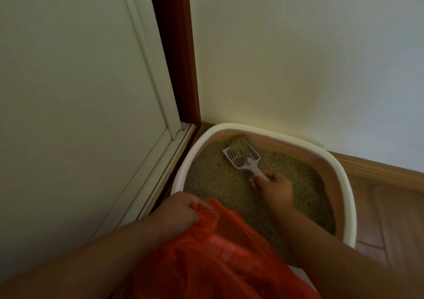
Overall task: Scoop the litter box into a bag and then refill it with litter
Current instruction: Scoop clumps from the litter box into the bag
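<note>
Nearest us, our left hand (pixel 177 211) pinches the rim of a crinkled orange plastic bag (pixel 220 257) at the near edge of the white-rimmed litter box (pixel 344 184). Our right hand (pixel 274 187) grips the handle of a slotted pale plastic scoop (pixel 241 157), loaded with tan litter (pixel 218 179), at the far corner. Cream wall (pixel 298 57) and wooden floor (pixel 390 218) surround it.

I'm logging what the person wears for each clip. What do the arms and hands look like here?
Both forearms are bare as far as the frame shows: no sleeves, gloves or watch. No rings show on the left hand or right hand.
</note>
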`<state>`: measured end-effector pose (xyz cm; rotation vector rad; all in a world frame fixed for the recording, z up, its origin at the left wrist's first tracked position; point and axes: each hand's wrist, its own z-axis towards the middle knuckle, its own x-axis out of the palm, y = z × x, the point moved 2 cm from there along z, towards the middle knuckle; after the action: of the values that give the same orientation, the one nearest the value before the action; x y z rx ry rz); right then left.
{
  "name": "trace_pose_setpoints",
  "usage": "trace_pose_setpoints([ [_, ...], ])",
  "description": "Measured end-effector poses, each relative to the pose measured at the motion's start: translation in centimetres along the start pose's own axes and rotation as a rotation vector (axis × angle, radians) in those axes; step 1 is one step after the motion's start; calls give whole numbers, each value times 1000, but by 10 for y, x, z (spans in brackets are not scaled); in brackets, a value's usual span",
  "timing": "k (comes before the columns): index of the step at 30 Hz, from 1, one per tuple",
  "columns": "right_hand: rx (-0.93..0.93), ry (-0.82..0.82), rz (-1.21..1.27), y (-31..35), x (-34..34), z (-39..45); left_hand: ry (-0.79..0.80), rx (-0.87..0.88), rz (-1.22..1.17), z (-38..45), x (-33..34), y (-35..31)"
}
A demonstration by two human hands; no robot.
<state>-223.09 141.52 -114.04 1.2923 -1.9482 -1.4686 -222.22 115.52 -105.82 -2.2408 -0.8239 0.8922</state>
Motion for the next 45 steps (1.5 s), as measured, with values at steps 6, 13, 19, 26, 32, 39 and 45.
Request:
trace_pose_setpoints([
  [6,-108,156,-117,18,-50,-9,-24,-1,18,0,2,-1],
  [13,-193,266,-561,35,-82,-15,-1,-2,37,-3,2,-1],
  [19,-171,244,-705,36,-66,-7,-2,17,54,-1,1,2],
  [26,-134,211,-688,39,-12,5,-18,8,53,-4,-1,0],
  [32,-132,199,-481,12,35,0,-19,5,20,-5,0,3],
  [39,130,168,88,-11,35,-2,-15,5,0,-5,0,6],
  [45,33,180,206,1,-14,-1,-18,18,12,-5,1,5],
])
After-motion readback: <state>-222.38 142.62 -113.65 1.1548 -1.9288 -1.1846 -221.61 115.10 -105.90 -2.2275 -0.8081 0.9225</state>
